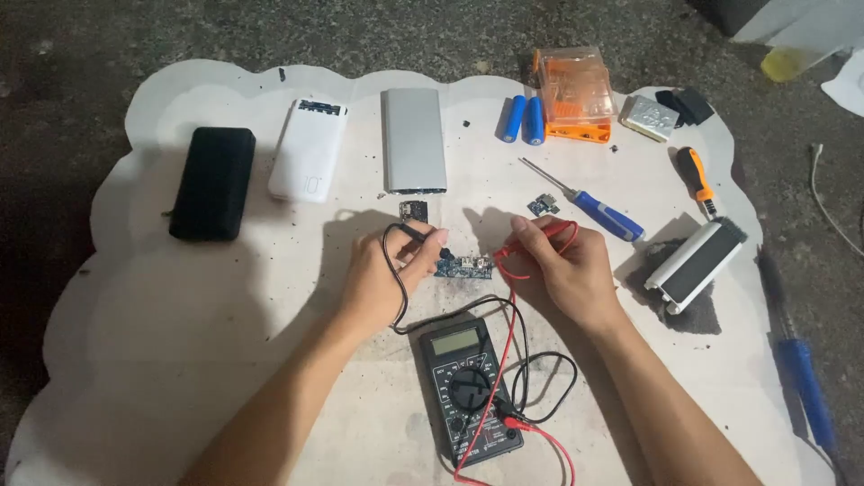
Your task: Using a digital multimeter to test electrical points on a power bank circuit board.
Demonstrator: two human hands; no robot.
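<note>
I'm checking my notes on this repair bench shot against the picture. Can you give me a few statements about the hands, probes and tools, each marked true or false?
1. The left hand holds the black probe. True.
2. The right hand holds a screwdriver. False: it holds the red probe; the blue-handled screwdriver lies apart on the white board.
3. Both probe tips point at the small blue circuit board between the hands. True.
4. The multimeter lies beyond the hands, by the power banks. False: it lies nearer the person, between the forearms.
5. Two blue cylindrical cells lie beside the orange parts box. True.
</note>
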